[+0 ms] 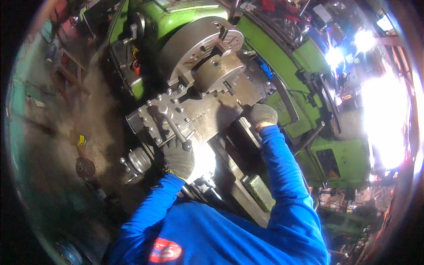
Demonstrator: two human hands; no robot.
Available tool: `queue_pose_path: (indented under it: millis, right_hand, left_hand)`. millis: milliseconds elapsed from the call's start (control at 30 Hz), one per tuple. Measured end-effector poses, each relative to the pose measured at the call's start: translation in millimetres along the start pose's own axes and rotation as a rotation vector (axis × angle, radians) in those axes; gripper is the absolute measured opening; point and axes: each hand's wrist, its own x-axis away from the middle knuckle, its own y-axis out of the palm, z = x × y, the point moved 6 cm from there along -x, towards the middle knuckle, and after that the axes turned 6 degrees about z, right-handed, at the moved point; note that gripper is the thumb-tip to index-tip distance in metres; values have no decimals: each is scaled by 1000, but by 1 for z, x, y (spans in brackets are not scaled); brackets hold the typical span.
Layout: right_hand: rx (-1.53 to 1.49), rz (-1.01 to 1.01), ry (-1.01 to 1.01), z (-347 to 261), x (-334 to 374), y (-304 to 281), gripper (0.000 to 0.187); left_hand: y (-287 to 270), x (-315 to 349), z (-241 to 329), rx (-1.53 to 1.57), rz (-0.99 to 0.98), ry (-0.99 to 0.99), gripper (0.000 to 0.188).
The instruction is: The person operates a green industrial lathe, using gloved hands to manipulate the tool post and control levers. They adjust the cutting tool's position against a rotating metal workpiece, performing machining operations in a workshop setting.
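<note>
Before me is a green metal lathe. Its large round chuck (201, 48) holds a thick round steel workpiece (219, 73) in its jaws. Under the workpiece lies a flat, bare metal slide (216, 112). A square tool post (164, 115) with several bolts and a ball-ended lever (176, 127) stands at its left. My left hand (179, 160), in a dark grey knitted glove, is against the near side of the tool post, beside the lever's ball; its fingers are hidden. My right hand (262, 115), gloved alike, is curled at the slide's right edge; what its fingers hold cannot be made out.
A graduated handwheel (139, 160) sticks out at the left. Lathe bed rails (234, 165) run below the slide, with a green block (259, 192) on them. Green machine bodies (344, 161) stand at the right, under glaring light. A round dark object (85, 168) lies on the left floor.
</note>
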Motion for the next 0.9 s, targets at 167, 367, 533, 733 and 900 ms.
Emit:
queue_pose_path:
  millis: [167,367,533,733,900]
  right_hand:
    - [36,74,-183,3,-6,5,34]
    - [54,236,-398,1,-1,-4,31]
    - [-509,653,-300,7,40,-25,33]
    - [-2037,314,150,-12,61,139,21]
    - [-2971,-290,572,-52,44,205,45]
  left_hand:
    - [-2,2,-3,8,16,17,11]
    - [3,2,-3,21,-34,-5,12]
    - [-1,4,-3,24,28,-8,12]
    - [10,10,-2,-26,-109,-16,16]
    - [9,0,9,-46,-95,71,12]
